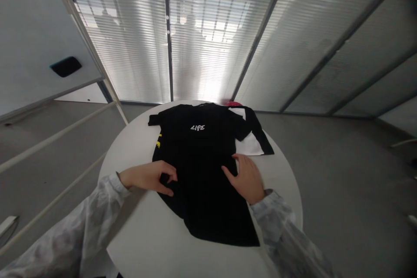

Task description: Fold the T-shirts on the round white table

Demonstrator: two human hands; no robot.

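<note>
A black T-shirt (203, 169) lies spread on a round white table (130, 150), its collar toward the far side. Small white lettering sits on its chest, and a bit of yellow print shows at its left edge. Over the shirt's left side my left hand (151, 177) rests with fingers bent and the thumb apart from them. My right hand (246, 178) is at the right edge, its thumb spread from the fingers over the fabric. Neither hand visibly grips cloth. The shirt's lower hem hangs slantwise toward the right.
A black and white garment (250, 144) lies partly beneath the shirt at the table's right. Something red (233, 104) shows behind the table's far edge. Pale metal rails (58, 137) run along the left, and glass partitions with blinds (202, 52) stand behind.
</note>
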